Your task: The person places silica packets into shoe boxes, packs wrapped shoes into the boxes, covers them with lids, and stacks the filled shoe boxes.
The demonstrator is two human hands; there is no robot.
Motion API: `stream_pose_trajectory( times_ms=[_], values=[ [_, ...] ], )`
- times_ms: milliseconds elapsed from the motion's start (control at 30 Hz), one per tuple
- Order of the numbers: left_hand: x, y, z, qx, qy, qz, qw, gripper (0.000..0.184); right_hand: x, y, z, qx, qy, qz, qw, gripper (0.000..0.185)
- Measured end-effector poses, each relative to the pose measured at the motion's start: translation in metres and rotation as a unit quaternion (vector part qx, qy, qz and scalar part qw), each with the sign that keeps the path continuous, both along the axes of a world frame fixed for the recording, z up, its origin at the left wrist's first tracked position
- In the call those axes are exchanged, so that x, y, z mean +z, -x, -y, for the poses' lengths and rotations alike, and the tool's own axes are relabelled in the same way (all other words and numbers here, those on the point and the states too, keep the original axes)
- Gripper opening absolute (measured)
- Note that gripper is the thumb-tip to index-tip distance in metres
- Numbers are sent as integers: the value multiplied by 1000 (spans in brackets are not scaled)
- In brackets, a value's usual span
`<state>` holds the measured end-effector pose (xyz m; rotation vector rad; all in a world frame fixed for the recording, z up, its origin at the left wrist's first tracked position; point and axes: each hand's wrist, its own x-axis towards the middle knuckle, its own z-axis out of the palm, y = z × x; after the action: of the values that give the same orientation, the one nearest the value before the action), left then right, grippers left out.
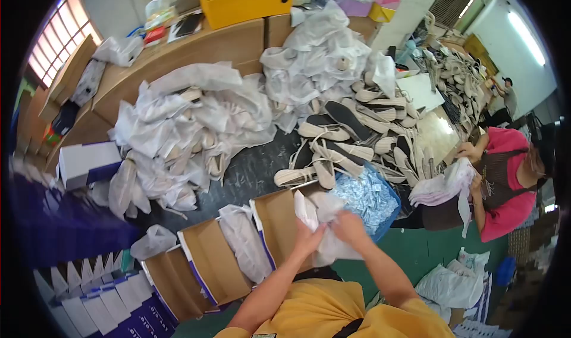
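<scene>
Both my hands are at a translucent white plastic bag (pixel 334 252), in front of an open shoe box (pixel 276 219). My left hand (pixel 310 238) is closed on a pale, flat-sided item (pixel 306 212) by the bag's edge; whether it is a wrapped shoe or folded paper I cannot tell. Fingers bent, my right hand (pixel 350 226) grips the bag's right side. Just beyond it sits a blue basket (pixel 397 214) full of small light-blue packets (pixel 363 195). Pale canvas shoes with dark soles (pixel 345 119) lie heaped behind the basket.
More open boxes (pixel 217 258) line the front left, with a bagged bundle (pixel 244 237) between them. Bagged shoes (pixel 178 130) are piled on the dark table (pixel 250 168). A person in pink sleeves (pixel 505 183) stands right, holding white items. A yellow box (pixel 245 2) rests behind.
</scene>
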<state>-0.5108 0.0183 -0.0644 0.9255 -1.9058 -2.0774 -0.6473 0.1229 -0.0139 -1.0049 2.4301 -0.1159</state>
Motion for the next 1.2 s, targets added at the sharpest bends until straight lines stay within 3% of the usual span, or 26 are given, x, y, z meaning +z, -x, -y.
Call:
stream_pose_trajectory(
  times_ms=[67,133,167,200,233,267,300,333,400,433,467,500,533,600,667,700,733,800,867,900,967,1000,1033,1100,1133,1200],
  values=[
    [-17,17,-19,42,246,24,968,63,-32,20,11,19,48,-100,994,40],
    [21,13,-7,-24,230,-56,971,57,-23,55,30,87,55,-3,995,34],
    [16,9,-3,-137,372,-3,918,53,-19,66,40,125,57,51,989,31],
    [11,2,1,-245,497,58,831,49,1,101,65,39,49,31,998,29],
    [11,2,9,-234,498,76,831,49,21,157,105,-38,43,15,998,27],
    [9,4,24,-308,437,51,843,46,16,220,130,156,3,-223,962,28],
    [9,6,47,-374,372,27,849,44,30,276,160,-31,277,-110,954,29],
    [19,13,84,-349,380,56,855,44,42,316,197,-91,340,-272,896,40],
    [42,35,186,-67,408,-47,909,38,54,410,251,-118,375,-385,835,79],
    [86,51,257,27,519,-10,854,31,69,428,275,-172,376,-301,859,81],
    [125,56,321,173,507,-4,844,33,75,442,296,-226,367,-217,876,83],
    [128,54,395,220,646,22,731,46,63,457,314,-218,372,-215,876,83],
    [157,64,449,287,661,69,690,56,42,471,324,-218,390,-196,873,82],
    [186,80,548,157,729,57,664,62,13,461,313,-252,428,-131,858,78],
    [158,101,612,-100,606,244,750,65,14,385,298,-328,496,-11,804,72],
    [155,104,608,-108,605,235,753,65,-19,360,281,-362,585,124,715,70],
    [158,108,601,-137,611,239,742,66,-7,310,269,-390,595,274,647,62],
    [175,108,579,-196,628,251,710,68,3,223,241,-391,590,374,599,51],
    [186,83,550,-159,626,269,714,65,5,168,188,-396,497,587,501,55],
    [184,67,531,-122,616,289,722,63,11,146,166,-404,498,584,498,55],
    [185,35,487,-92,604,301,732,61,49,100,134,-340,494,570,563,59],
    [190,13,465,29,411,165,896,56,60,82,116,-306,490,562,592,62],
    [195,-7,448,152,181,12,972,51,64,76,103,-306,494,559,591,62],
    [178,-59,407,296,34,-12,954,45,63,57,82,-354,485,647,469,59],
    [179,-80,370,288,6,-120,950,45,61,50,79,-370,473,688,407,58],
    [182,-114,291,274,-53,-256,926,50,21,38,72,-321,457,733,388,60]
  ],
)
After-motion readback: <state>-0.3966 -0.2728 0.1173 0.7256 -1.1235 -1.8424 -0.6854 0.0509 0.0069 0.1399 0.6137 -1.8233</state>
